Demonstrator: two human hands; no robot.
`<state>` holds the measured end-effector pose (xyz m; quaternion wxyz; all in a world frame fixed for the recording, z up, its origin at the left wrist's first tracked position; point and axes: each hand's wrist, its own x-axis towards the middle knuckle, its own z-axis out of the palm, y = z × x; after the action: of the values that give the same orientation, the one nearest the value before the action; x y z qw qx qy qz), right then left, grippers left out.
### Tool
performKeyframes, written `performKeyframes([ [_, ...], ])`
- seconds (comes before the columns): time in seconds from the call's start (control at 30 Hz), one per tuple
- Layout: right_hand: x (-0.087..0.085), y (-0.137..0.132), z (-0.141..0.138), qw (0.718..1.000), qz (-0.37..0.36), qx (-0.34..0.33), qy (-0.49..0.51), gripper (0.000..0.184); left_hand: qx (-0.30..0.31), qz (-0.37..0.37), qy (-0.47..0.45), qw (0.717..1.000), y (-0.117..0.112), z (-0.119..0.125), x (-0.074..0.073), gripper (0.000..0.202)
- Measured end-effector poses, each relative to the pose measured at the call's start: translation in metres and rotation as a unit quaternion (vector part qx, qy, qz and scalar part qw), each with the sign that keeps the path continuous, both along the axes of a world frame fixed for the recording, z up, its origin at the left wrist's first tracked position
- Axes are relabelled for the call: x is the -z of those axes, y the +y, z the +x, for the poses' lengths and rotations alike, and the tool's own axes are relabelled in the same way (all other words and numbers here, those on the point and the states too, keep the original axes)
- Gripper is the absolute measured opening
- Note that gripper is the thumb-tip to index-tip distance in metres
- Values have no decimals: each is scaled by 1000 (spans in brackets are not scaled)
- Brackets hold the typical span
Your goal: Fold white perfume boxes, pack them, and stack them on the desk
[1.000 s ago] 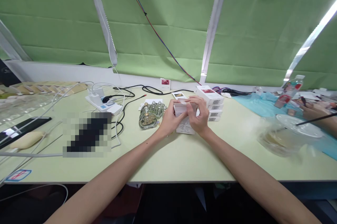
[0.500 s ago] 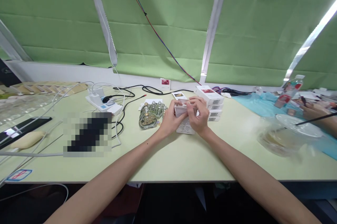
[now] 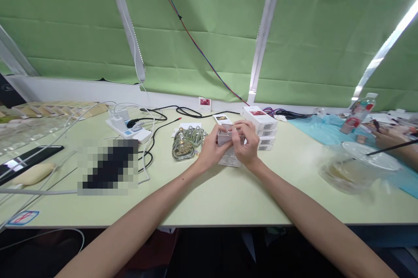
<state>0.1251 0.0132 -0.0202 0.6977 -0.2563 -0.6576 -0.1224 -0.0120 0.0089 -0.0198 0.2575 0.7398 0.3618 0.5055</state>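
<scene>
Between my hands stands a small white carton with fine print on the side facing me, its top end partly open. My left hand is closed around its left side, the thumb across the front near the upper edge. From the right, my right hand grips the same carton, fingers bent over the top. The fingers partly hide the opening, and I cannot tell what is inside. Left of the carton are several glass bottles. Just to the right rises a stack of white boxes with a red picture on top.
Behind my hands lies a white card with a yellow picture. A power strip, cables and a dark phone are at left. At right are a lidded plastic cup, a blue sheet and another person's hand.
Both hands stay in nearly the same place on the carton. Its top rim shows slightly more open between my fingers now. Little else differs.
</scene>
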Motion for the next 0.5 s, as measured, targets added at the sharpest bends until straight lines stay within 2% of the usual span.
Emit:
performKeyframes([
  [0.17,-1,0,1,1000,0,-10,5,30,-11,21,11,1000,-3,1,-2,30],
  [0.37,0,-1,1,1000,-13,-16,12,30,-15,93,0,996,-4,3,-3,29],
  [0.5,1,0,1,999,-26,-16,22,35,-18,116,-1,993,-5,3,-3,25],
])
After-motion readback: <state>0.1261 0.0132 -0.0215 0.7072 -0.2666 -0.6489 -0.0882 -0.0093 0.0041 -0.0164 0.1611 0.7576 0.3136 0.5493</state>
